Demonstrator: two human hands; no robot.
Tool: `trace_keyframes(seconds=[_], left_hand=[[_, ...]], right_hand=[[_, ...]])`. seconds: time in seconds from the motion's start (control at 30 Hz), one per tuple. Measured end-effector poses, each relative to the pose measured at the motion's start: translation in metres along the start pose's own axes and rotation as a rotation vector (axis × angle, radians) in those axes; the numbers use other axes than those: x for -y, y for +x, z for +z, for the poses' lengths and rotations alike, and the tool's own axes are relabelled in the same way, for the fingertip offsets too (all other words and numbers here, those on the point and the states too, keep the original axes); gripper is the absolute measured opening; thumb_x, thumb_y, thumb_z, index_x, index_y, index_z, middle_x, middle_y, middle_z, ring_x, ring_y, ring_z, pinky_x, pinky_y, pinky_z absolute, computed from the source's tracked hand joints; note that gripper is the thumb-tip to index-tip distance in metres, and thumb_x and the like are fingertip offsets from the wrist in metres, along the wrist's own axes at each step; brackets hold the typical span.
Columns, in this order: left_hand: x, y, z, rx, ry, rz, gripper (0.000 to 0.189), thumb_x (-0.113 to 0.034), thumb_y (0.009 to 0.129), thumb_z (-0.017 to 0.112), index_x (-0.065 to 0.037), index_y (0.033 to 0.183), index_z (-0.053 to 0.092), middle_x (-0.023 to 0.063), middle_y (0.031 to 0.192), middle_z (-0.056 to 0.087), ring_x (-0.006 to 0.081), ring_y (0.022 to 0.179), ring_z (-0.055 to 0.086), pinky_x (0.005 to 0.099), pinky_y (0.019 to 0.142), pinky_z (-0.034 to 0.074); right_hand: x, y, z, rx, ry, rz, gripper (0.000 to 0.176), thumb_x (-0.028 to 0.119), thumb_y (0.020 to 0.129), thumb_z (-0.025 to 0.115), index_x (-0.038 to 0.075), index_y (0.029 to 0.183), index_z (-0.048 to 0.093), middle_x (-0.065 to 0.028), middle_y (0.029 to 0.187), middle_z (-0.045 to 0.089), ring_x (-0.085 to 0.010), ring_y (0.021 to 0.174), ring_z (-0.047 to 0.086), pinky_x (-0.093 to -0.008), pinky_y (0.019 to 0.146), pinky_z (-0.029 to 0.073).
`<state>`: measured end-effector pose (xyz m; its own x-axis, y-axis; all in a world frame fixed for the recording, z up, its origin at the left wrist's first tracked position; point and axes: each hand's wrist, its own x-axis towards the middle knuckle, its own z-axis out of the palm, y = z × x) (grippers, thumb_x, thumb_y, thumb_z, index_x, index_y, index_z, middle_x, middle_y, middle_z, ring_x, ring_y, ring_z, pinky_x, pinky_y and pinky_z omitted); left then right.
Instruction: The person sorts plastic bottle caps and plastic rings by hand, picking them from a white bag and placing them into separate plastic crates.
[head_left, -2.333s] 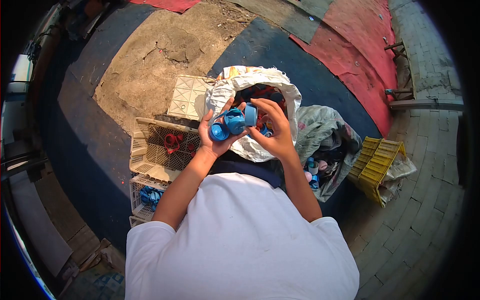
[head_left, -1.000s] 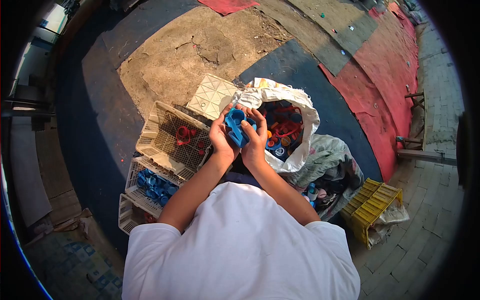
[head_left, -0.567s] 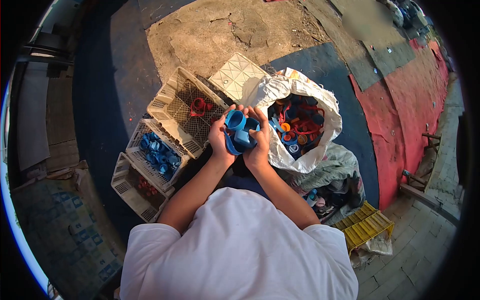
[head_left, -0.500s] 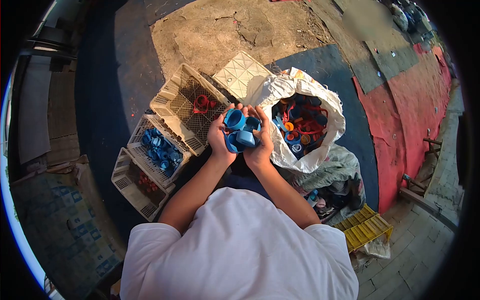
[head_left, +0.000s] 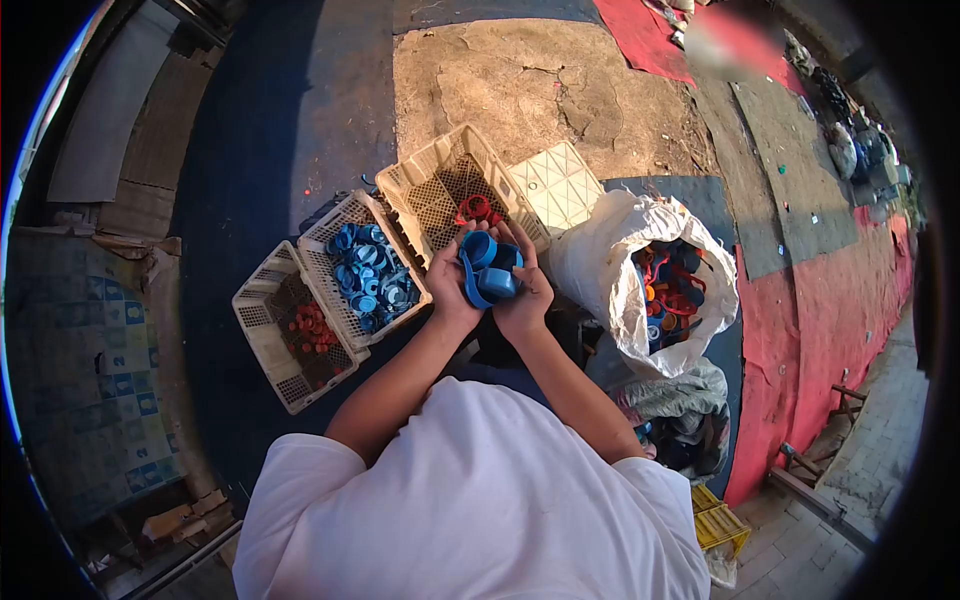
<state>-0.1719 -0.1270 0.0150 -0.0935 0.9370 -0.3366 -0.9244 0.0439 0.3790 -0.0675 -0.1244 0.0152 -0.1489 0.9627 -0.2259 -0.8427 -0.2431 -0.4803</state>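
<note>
My left hand (head_left: 450, 285) and my right hand (head_left: 527, 302) are cupped side by side, fingers curled around a small pile of blue plastic caps (head_left: 495, 284). One cap at the top shows its hollow inside, and a blue strap or ring hangs along the left of the pile. Just beyond my fingertips is a cream plastic crate (head_left: 405, 190) with a few red cap pieces (head_left: 478, 209) in it. Left of my hands, a second crate (head_left: 318, 243) holds many blue caps (head_left: 366, 272).
A third crate (head_left: 254, 284) at far left holds small red caps (head_left: 312, 329). On the right stands a white woven sack (head_left: 590, 250) of mixed caps. A cream lattice lid or crate (head_left: 560, 185) lies behind, and a grey-green bag (head_left: 690, 390) and yellow crate (head_left: 718, 522) are at lower right.
The camera view has turned, so the crates and sack appear shifted right. My cupped hands, still holding the blue caps, are now nearer the crates and farther from the sack.
</note>
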Motion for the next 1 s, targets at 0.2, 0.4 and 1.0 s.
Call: trace_keyframes(seconds=[0.2, 0.4, 1.0], left_hand=[[-0.094, -0.026, -0.084, -0.162, -0.126, 0.133, 0.045, -0.028, 0.097, 0.048, 0.002, 0.130, 0.056, 0.0184, 0.130, 0.062, 0.0321, 0.125, 0.059, 0.0462, 0.113, 0.043], [-0.178, -0.055, -0.153, -0.238, -0.118, 0.206, 0.046, -0.031, 0.097, 0.047, 0.000, 0.129, 0.059, 0.0156, 0.127, 0.063, 0.0308, 0.117, 0.063, 0.0459, 0.107, 0.047], [-0.257, -0.039, -0.241, -0.357, -0.295, 0.160, 0.064, -0.039, 0.092, 0.062, -0.007, 0.144, 0.043, 0.0207, 0.148, 0.042, 0.0348, 0.140, 0.042, 0.0476, 0.120, 0.030]], right_hand=[[-0.122, -0.015, 0.042, -0.075, -0.050, 0.222, 0.063, 0.020, 0.082, 0.050, 0.005, 0.144, 0.049, -0.0148, 0.145, 0.049, -0.0311, 0.137, 0.047, -0.0467, 0.115, 0.039], [-0.226, -0.017, 0.064, -0.136, -0.097, 0.421, 0.065, 0.014, 0.084, 0.049, 0.006, 0.148, 0.042, -0.0147, 0.138, 0.055, -0.0314, 0.129, 0.055, -0.0476, 0.110, 0.046], [-0.333, 0.037, 0.067, -0.125, -0.165, 0.663, 0.037, 0.026, 0.098, 0.043, 0.002, 0.125, 0.054, -0.0160, 0.126, 0.061, -0.0341, 0.117, 0.057, -0.0540, 0.107, 0.040]])
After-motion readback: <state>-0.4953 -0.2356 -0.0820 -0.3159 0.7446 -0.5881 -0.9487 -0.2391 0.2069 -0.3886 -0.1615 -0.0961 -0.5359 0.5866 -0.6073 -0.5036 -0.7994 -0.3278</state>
